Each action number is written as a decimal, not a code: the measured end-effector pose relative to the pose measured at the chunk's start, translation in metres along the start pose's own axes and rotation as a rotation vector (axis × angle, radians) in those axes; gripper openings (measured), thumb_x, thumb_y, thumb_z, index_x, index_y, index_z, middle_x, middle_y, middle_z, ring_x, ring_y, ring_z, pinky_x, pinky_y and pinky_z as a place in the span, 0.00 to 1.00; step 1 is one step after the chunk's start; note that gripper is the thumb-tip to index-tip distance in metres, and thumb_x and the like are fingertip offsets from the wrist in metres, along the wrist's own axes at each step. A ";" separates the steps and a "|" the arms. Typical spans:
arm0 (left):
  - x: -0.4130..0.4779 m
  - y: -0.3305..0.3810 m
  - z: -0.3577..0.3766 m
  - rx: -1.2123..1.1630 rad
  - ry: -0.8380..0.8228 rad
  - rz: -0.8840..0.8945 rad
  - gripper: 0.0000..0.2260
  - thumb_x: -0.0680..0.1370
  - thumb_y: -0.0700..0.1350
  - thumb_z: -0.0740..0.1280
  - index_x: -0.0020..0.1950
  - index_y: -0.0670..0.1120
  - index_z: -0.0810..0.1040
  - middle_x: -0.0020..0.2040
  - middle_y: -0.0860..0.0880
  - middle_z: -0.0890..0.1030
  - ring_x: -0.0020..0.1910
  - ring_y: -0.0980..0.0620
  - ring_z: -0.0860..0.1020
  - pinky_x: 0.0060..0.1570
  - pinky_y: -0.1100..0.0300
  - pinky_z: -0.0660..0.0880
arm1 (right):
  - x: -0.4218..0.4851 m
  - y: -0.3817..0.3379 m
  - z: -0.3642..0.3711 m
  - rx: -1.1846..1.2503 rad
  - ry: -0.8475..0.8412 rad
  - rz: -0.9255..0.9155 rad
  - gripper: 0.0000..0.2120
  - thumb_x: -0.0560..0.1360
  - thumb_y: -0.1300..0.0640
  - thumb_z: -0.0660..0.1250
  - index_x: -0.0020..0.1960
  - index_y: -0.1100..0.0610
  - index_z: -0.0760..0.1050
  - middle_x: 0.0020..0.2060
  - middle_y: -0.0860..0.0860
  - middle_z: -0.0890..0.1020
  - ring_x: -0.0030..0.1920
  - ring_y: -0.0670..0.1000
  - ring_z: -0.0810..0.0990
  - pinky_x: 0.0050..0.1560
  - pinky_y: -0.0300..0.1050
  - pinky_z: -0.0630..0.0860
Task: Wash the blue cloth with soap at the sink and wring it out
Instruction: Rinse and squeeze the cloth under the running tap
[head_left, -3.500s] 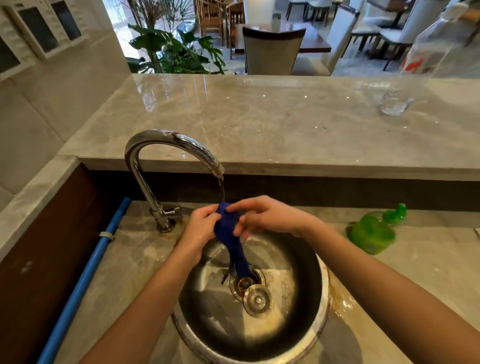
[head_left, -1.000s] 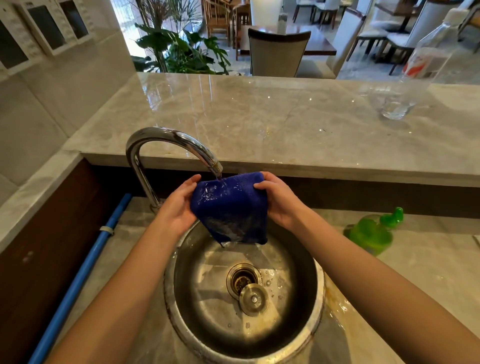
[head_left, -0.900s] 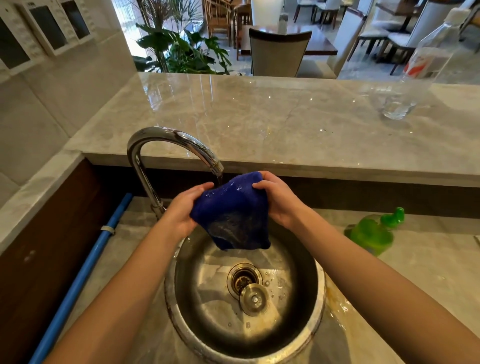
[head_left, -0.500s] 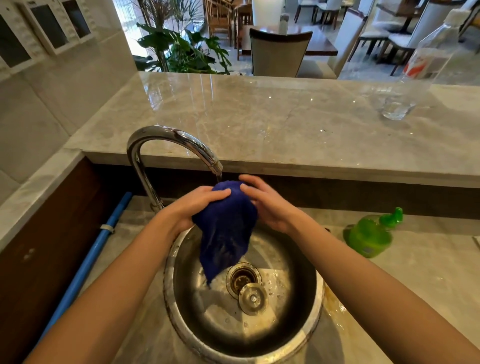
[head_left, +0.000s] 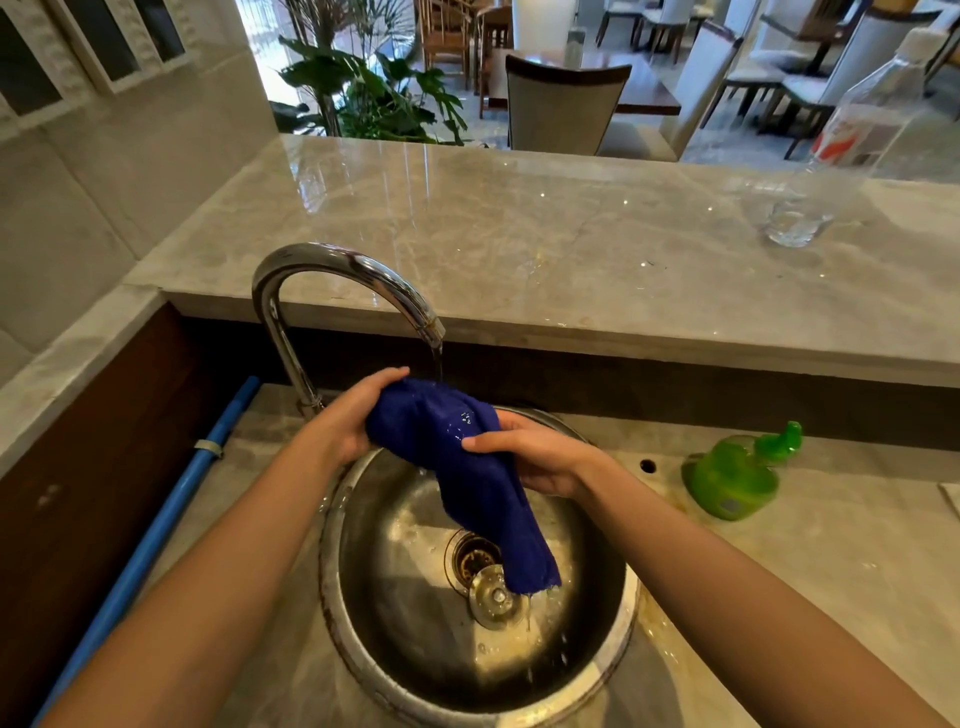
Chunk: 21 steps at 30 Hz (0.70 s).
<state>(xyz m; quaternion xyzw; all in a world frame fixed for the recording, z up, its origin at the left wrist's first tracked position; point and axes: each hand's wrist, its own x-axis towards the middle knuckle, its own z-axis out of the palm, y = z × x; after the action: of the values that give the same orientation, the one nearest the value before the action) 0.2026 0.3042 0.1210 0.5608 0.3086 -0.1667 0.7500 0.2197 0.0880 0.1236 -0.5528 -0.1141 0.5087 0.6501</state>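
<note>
Clearly soaked, the blue cloth (head_left: 457, 457) is soft and limp: it sags between the hands, and its free tail droops into the round steel sink (head_left: 330, 571) toward the drain (head_left: 470, 556). Waterlogged, it likely feels heavier than it looks and somewhat slick. Nothing about it seems fragile, so a firm squeeze should be safe. The best hold for wringing appears to be a bunched fistful near each end, leaving a span between to twist. The left hand (head_left: 348, 421) has its fingers curled over the cloth's upper end, just beside the thin stream (head_left: 439, 361) from the chrome faucet (head_left: 332, 262). The right hand (head_left: 530, 457) grips the middle, thumb laid across the front and fingers tucked behind. A green soap dispenser (head_left: 732, 478) stands on the counter (head_left: 831, 561), right of the sink.
</note>
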 end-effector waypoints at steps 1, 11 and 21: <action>0.001 -0.006 0.001 -0.023 0.009 -0.012 0.10 0.77 0.53 0.64 0.49 0.47 0.77 0.37 0.47 0.84 0.33 0.50 0.82 0.32 0.59 0.78 | -0.001 0.000 0.001 0.055 -0.013 -0.001 0.21 0.74 0.61 0.67 0.65 0.51 0.70 0.61 0.55 0.76 0.57 0.54 0.79 0.57 0.47 0.77; -0.008 -0.114 0.031 -0.713 -0.201 -0.336 0.33 0.74 0.68 0.56 0.63 0.41 0.69 0.62 0.34 0.75 0.61 0.33 0.73 0.61 0.37 0.68 | 0.008 0.004 -0.007 0.375 0.138 0.042 0.14 0.74 0.58 0.66 0.59 0.55 0.73 0.50 0.55 0.81 0.45 0.51 0.81 0.49 0.45 0.77; -0.010 -0.083 0.010 -0.302 0.115 0.085 0.19 0.77 0.40 0.65 0.68 0.44 0.70 0.60 0.41 0.78 0.53 0.47 0.79 0.50 0.56 0.75 | -0.004 0.002 -0.033 -0.110 0.280 0.145 0.14 0.81 0.51 0.58 0.61 0.57 0.74 0.53 0.55 0.82 0.54 0.54 0.81 0.58 0.50 0.76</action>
<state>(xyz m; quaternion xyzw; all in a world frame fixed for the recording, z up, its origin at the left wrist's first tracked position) 0.1482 0.2676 0.0683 0.4629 0.3485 -0.0542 0.8133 0.2397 0.0647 0.1115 -0.6598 -0.0096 0.4651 0.5901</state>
